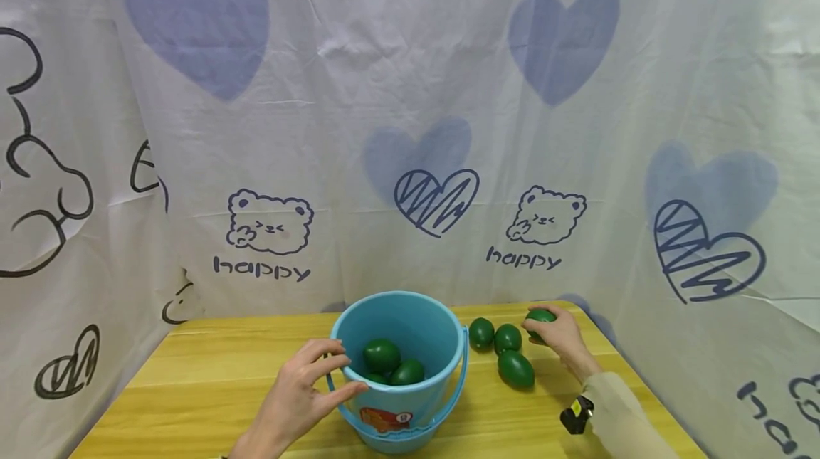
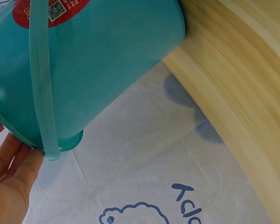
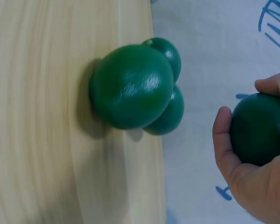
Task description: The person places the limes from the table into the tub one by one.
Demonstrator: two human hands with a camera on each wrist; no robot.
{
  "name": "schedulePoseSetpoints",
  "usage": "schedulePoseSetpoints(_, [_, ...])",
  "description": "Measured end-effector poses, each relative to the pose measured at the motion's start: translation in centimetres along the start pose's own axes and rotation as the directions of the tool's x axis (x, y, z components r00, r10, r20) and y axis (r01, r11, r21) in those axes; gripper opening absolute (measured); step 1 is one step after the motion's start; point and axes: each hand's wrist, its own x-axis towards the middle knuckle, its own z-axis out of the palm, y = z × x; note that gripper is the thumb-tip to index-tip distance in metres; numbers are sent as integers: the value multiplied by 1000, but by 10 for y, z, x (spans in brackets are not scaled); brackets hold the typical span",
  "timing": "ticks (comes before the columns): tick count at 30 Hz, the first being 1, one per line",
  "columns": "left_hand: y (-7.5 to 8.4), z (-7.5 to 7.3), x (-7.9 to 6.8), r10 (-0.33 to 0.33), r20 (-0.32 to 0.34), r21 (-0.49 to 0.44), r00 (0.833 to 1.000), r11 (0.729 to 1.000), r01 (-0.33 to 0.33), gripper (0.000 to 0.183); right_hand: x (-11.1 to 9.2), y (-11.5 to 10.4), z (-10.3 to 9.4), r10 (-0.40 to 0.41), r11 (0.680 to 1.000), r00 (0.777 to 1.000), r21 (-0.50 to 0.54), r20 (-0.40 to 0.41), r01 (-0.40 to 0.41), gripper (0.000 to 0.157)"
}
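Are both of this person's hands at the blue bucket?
No: in the head view, the right hand grips a green oval object, well off to the right of the blue bucket.

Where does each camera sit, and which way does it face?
Head: on the person's head, looking forward and down at the bucket, table and green ovals; both left hand and right hand show.
Left wrist: worn there, facing the bucket's side; the left hand shows, touching the bucket.
Right wrist: worn there, facing three green ovals on the table; the right hand shows, holding another green oval.
Head and left wrist share the bucket.
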Motion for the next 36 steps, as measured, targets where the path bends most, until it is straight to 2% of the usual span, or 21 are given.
schedulePoseSetpoints(11, [0,-1,2,21,-14,4,1000,1000,-21,33,-8,-22,15,-34,999,999,-18,28,34,46])
schedulePoseSetpoints(17, [-1,-2,2,23,-10,2,1000,1000,-23,33,-17,-41,24,-69,997,995,29,67,68,44])
schedulePoseSetpoints(26, [1,1,0,-3,4,6,1000,1000,3,33,-30,-58,38,-81,990,990,128,118,65,42])
schedulePoseSetpoints(33, [1,1,-1,50,-35,-12,998,999,-51,33,-41,-74,49,-87,985,979,162,182,58,48])
schedulePoseSetpoints(36, [1,2,0,49,-40,-10,998,999,-49,33,-46,-81,53,-90,986,975,153,203,59,49])
